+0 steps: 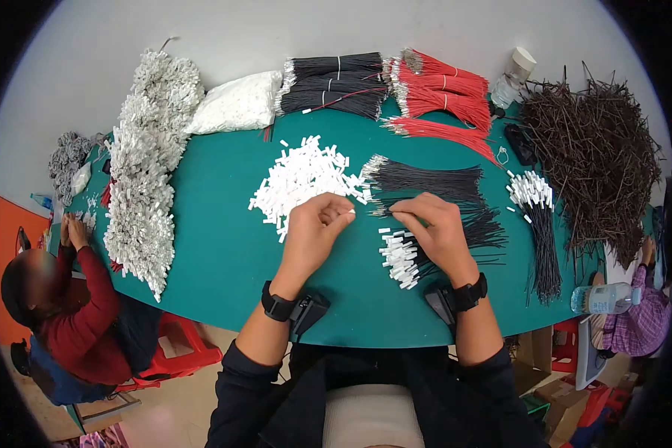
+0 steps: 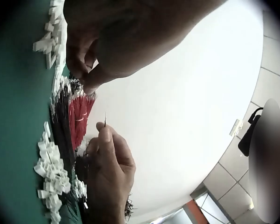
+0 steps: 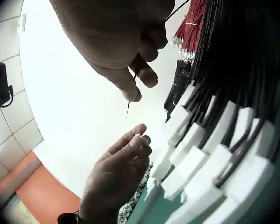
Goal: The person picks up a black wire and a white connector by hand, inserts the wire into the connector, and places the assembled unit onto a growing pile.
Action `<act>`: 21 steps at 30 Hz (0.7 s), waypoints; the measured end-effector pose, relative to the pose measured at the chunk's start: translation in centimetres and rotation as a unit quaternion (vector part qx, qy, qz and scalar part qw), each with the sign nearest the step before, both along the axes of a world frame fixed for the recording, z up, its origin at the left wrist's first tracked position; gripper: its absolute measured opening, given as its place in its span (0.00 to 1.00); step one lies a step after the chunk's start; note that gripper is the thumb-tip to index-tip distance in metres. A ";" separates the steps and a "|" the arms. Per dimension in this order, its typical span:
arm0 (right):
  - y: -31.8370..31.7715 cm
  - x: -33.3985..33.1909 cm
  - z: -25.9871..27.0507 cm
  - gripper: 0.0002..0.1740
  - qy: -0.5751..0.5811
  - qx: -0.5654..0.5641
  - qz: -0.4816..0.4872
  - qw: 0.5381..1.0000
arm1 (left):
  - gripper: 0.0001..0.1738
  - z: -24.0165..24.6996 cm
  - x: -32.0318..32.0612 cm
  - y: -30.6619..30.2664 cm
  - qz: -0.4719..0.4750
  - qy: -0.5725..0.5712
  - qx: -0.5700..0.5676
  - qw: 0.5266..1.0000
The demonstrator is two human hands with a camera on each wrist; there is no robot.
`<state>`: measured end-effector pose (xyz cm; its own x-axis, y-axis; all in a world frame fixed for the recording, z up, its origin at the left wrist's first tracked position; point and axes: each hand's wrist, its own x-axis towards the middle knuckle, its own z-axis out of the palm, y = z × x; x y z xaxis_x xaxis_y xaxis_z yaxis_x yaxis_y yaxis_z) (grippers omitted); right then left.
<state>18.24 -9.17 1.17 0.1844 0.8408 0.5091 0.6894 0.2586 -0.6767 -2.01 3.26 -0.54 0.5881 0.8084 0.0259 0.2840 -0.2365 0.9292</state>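
Observation:
In the head view the left hand [image 1: 313,228] pinches a small white connector [image 1: 352,212] beside the pile of loose white connectors [image 1: 306,178]. Facing it, the right hand [image 1: 437,228] pinches a thin black wire; the wire's bare metal tip [image 3: 127,110] sticks out past the fingertips in the right wrist view. A short gap separates wire tip and connector. Under and beside the right hand lie loose black wires [image 1: 433,181] and a bunch of wires with white connectors [image 1: 400,258] on their ends.
Bundled black wires [image 1: 334,93], red wires [image 1: 444,93] and a white bag [image 1: 237,103] line the back of the green table [image 1: 209,224]. White heaps [image 1: 143,172] stand left, brown wires [image 1: 593,157] right, with a bottle [image 1: 606,299] near the edge. People sit at both sides.

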 end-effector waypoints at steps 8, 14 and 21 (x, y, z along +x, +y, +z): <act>-0.5 -0.6 0.6 0.04 0.002 -0.005 -0.010 1.000 | 0.12 -0.6 0.4 -0.7 -0.079 -0.109 -0.141 0.981; -0.5 -0.8 0.5 0.04 -0.013 0.008 -0.013 1.000 | 0.12 -0.6 0.3 -0.5 -0.075 -0.151 -0.220 0.961; -0.7 -1.0 0.3 0.05 0.009 -0.001 -0.022 1.000 | 0.10 -0.6 0.1 -0.2 -0.063 -0.135 -0.199 0.969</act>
<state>17.20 -9.88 1.50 0.2294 0.8332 0.5032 0.6880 0.2269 -0.6893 -1.87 3.08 -1.13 0.6981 0.7081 -0.1058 0.0096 0.1385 0.9903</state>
